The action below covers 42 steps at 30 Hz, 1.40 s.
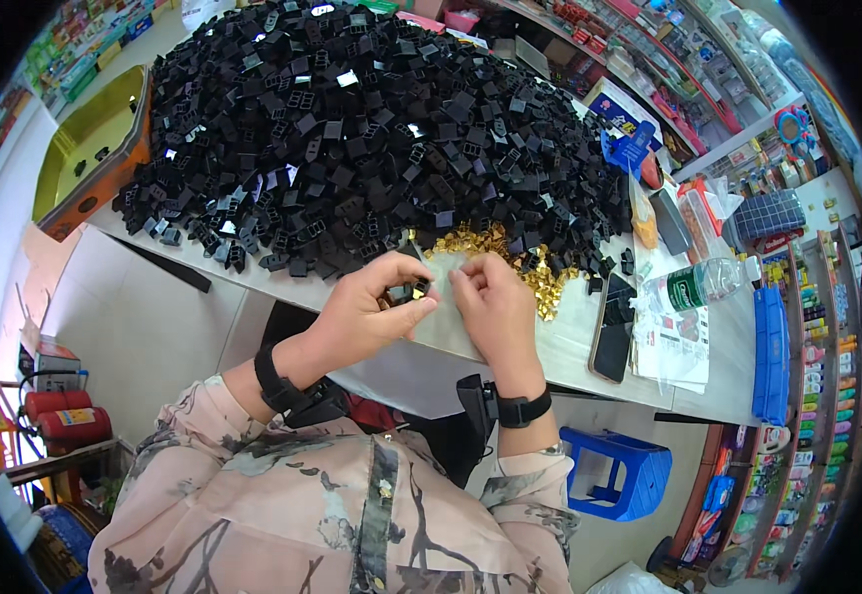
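A great heap of small black plastic housings (pixel 371 129) covers most of the white table (pixel 589 381), spilling down to its near edge. At the foot of the heap, just beyond the hands, lies a much smaller scatter of brass-coloured metal clips (pixel 510 259). To the right rest a dark phone (pixel 611 327), a clear water bottle (pixel 700 285) on its side and some printed sheets; a blue stool (pixel 617 473) stands under the table.

The left hand (pixel 371 309) is closed in a pinch, thumb and fingers gripping one black housing (pixel 408 291) just above the table edge. The right hand (pixel 495 297) is curled with its fingertips drawn together close beside that piece; whether it grips a clip cannot be made out, as the fingers hide it.

The work looks to be at the fitting step: a metal clip being seated into the held housing. The next move would call for lining up the small clip with the housing's slot and pressing it home squarely, with the left pinch kept steady.
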{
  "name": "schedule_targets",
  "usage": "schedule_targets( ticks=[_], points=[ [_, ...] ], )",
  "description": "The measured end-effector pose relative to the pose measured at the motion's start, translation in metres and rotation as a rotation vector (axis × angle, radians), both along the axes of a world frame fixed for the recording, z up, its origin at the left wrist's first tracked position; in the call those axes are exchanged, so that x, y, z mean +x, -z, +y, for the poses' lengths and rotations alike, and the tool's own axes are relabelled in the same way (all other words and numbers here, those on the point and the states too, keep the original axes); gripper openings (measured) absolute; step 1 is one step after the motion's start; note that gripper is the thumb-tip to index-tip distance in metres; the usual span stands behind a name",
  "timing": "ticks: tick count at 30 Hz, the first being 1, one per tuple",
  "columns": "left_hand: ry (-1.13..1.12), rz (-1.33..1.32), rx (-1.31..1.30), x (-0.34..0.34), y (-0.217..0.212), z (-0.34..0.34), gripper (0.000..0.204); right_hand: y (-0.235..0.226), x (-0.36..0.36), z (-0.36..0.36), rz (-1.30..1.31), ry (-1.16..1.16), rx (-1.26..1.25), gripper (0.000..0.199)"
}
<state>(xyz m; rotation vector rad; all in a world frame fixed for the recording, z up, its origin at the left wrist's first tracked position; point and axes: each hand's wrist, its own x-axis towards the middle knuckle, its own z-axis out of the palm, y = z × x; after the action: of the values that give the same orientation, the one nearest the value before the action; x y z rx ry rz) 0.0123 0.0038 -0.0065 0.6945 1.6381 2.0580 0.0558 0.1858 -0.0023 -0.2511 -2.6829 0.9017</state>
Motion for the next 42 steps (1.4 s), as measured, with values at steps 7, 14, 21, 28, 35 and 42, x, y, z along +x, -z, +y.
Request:
schedule_targets(
  ticks=[7,14,21,28,35,42],
  points=[
    [0.045,-0.002,-0.164,0.001,-0.009,0.001,0.023,-0.01,0.02,-0.003,0.062,-0.049,-0.89,0.013],
    [0.123,0.004,-0.216,-0.004,-0.008,-0.001,0.022,-0.003,0.026,-0.015,0.173,-0.185,-0.835,0.013],
    [0.172,-0.066,-0.2,-0.008,-0.011,-0.004,0.021,-0.005,0.027,-0.012,0.316,-0.328,-0.336,0.013],
    [0.113,0.099,-0.167,-0.002,-0.002,-0.002,0.021,-0.011,0.031,-0.008,-0.122,-0.113,-1.014,0.008],
    [-0.033,0.529,-0.263,0.001,0.003,0.001,0.024,-0.015,0.032,-0.005,-0.218,-0.175,-0.981,0.011],
    [-0.151,0.671,-0.245,0.005,0.012,0.001,0.025,-0.017,0.028,-0.004,-0.284,-0.203,-1.06,0.012]
  ],
)
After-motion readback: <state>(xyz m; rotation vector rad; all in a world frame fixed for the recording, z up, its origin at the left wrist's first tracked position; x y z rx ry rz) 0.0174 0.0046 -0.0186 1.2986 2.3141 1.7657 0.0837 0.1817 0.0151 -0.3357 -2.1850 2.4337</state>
